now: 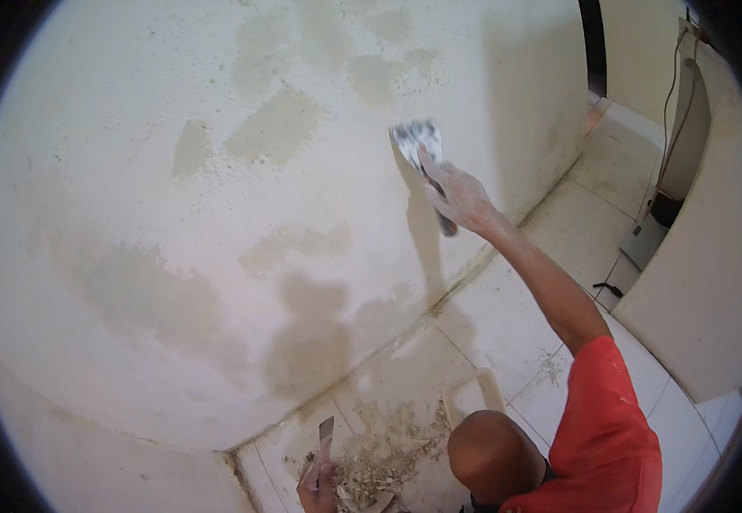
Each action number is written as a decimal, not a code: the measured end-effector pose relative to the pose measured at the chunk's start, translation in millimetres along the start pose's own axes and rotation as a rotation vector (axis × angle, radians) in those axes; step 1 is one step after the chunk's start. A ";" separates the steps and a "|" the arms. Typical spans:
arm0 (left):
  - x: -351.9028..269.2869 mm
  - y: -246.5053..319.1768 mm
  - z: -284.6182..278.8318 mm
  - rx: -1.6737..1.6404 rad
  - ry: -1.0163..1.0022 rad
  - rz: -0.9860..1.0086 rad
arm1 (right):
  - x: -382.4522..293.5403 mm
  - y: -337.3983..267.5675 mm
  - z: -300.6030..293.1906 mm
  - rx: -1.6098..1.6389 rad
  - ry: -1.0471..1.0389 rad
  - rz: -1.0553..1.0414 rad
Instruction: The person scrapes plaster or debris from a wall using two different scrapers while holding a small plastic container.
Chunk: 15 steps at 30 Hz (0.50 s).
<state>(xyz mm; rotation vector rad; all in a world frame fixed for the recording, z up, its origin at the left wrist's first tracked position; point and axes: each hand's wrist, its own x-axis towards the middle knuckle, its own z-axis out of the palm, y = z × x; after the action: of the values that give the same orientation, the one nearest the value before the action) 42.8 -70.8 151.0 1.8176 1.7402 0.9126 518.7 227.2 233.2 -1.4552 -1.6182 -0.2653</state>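
My right hand [464, 195], dusted with white, is closed round the handle of a wide putty knife [417, 138]. The index finger lies along the blade, which is smeared with white compound and is against or close to the painted wall [358, 186]. Low in the view, my left hand [319, 484] holds a narrower scraper [326, 433] upright, its blade over the tiled floor [499, 308]. Greenish-grey patches [278, 125] show on the wall around the right hand, and some of its surface is pitted.
Scraped debris [390, 455] litters the floor by the wall. A pale plastic tray [489, 388] sits beside my bent knee [492, 455]. At right stand a curved white panel [698, 269], hanging cables [672, 122], a grey box [643, 240] and a small black object [608, 288] on the floor.
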 end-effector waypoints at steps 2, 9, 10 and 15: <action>-4.1 -11.1 5.8 0.003 0.043 -0.012 | -15.6 18.0 -7.5 -0.034 -0.003 -0.073; -5.4 -3.3 2.8 0.046 0.013 -0.020 | 91.8 0.4 -40.5 0.280 0.267 0.232; -4.5 -2.5 3.6 0.042 0.015 -0.023 | 99.4 -5.2 -26.2 0.241 0.263 0.159; 0.9 -1.8 4.0 0.067 -0.015 0.001 | 18.3 -63.1 41.0 -0.005 0.138 0.016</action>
<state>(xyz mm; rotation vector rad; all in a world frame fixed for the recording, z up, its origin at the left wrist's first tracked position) 44.5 -69.4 147.1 1.8629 1.7802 0.8490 446.3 249.9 248.7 -1.4209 -1.4953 -0.3536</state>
